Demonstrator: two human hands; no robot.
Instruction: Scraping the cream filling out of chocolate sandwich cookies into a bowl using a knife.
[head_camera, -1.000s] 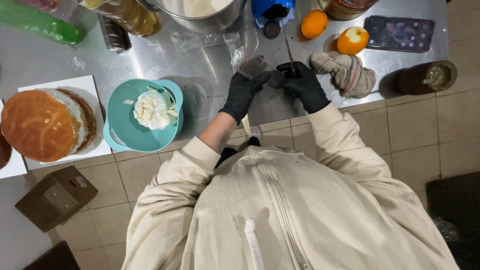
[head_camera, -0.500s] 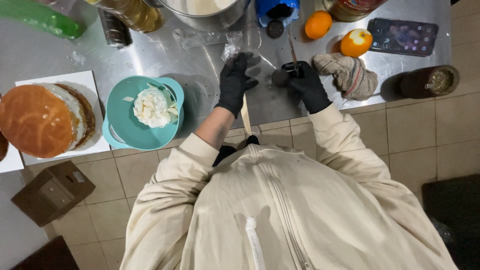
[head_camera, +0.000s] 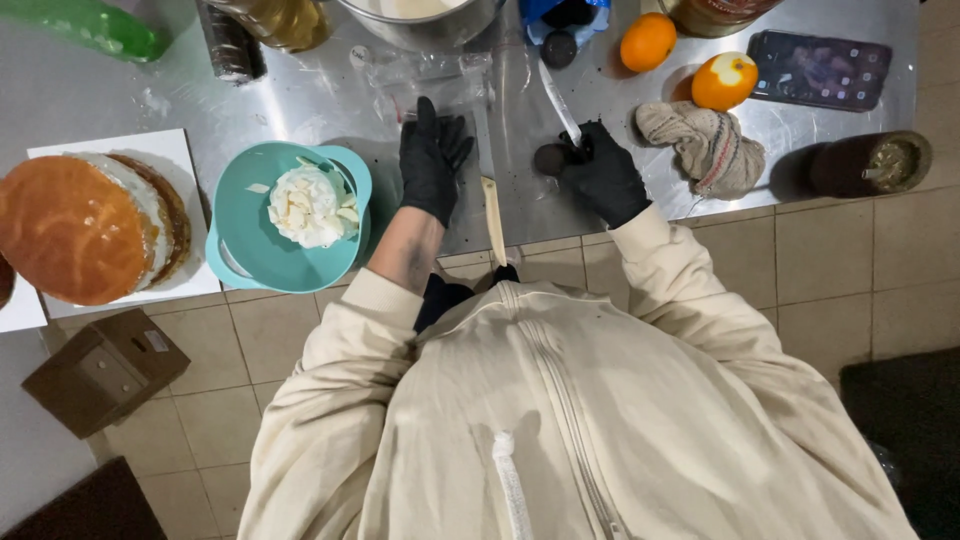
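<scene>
Here we look down on a steel counter (head_camera: 300, 100) from above the person's own shoulders. Our landmark is the teal bowl (head_camera: 245, 245), which holds a mound of pale chopped pieces (head_camera: 308, 205) and sits near the counter's front edge.

Just to the right of the bowl we see the left hand (head_camera: 432, 158), black-gloved, lying flat with fingers spread and gripping nothing; its fingertips reach the edge of a clear plastic bag (head_camera: 430, 75) lying behind it. Farther right of the bowl, beyond a wooden-handled utensil (head_camera: 493, 215) that lies between the two hands, the right hand (head_camera: 600, 178), also gloved, is closed around a knife (head_camera: 558, 102) whose pale blade points away from the person. A small dark round item (head_camera: 548, 159) sits touching this hand on the side nearer the bowl; we cannot tell what it is.

Well to the right of the bowl, past the right hand, we note a bunched cloth (head_camera: 705, 145), a partly peeled orange (head_camera: 724, 80), a whole orange (head_camera: 648, 41) and a phone (head_camera: 820, 70). Left of the bowl, a layered cake (head_camera: 75, 228) rests on a white board (head_camera: 165, 155).
</scene>
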